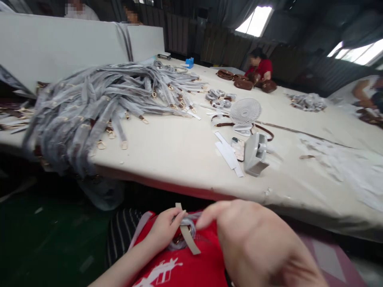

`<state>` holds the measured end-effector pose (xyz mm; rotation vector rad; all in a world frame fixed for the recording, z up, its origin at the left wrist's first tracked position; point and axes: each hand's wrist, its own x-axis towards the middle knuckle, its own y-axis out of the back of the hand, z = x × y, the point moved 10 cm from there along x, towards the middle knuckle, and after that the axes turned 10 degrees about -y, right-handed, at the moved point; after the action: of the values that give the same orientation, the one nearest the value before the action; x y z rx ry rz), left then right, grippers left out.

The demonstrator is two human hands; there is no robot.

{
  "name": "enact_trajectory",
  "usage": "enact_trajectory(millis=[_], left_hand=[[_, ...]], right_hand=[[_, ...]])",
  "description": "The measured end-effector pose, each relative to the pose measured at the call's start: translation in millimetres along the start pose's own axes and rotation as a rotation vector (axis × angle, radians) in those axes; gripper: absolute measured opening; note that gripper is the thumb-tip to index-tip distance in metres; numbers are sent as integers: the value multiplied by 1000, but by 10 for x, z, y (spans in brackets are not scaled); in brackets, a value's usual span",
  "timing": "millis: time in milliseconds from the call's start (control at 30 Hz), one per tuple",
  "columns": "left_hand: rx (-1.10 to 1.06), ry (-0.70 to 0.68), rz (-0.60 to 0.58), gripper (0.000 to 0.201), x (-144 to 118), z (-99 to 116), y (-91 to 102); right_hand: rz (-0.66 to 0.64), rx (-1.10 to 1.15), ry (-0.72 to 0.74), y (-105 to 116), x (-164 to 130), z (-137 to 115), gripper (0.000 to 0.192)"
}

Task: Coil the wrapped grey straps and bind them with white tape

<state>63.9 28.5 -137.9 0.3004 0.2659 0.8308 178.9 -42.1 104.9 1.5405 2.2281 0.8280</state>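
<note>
Left fingers (178,218): closed on far-left rim of round coil of grey film-wrapped strap (176,246).
Right fingers (214,212): just right of coil; cannot tell whether gripping.
Flat beige strip (188,239): across coil, long axis far-left to near-right.
Coil place: over red shirt (206,247), nearside of cream table (161,147).
Open room: on table, between heaped grey straps (119,87), left, and white paper strips (229,153), right.

Windows (254,22) glare white amid dimness; the right hand (254,239) blurs (from motion, perhaps).
</note>
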Motion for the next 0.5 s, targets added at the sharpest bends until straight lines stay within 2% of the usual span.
enact_trajectory(millis=[33,67,133,200,267,333,400,467,500], left_hand=[[-1,-10,8,39,-7,-10,2],[-2,-14,9,38,-12,-27,-1],[-8,-6,13,36,-21,-81,-6],[-22,7,21,37,-26,-130,-12],[-33,13,37,39,-30,-151,-10],[-35,-7,42,40,-30,-114,-11],[-34,-79,5,43,-30,5,-38],[-20,-179,-55,47,-41,165,-75],[-4,-217,-74,48,-51,232,-83]], right_hand=[[-39,-20,-39,-139,99,119,19],[-88,-62,-94,-312,163,273,19],[-188,-168,-218,-690,168,627,42],[-247,-213,-276,-1026,64,904,55],[-242,-205,-257,-1260,-40,1059,47],[-154,-175,-194,-1336,-66,1124,24],[8,-129,-187,-1235,-4,1222,22],[165,-33,-275,-1065,97,1413,22],[197,40,-338,-1017,152,1531,21]])
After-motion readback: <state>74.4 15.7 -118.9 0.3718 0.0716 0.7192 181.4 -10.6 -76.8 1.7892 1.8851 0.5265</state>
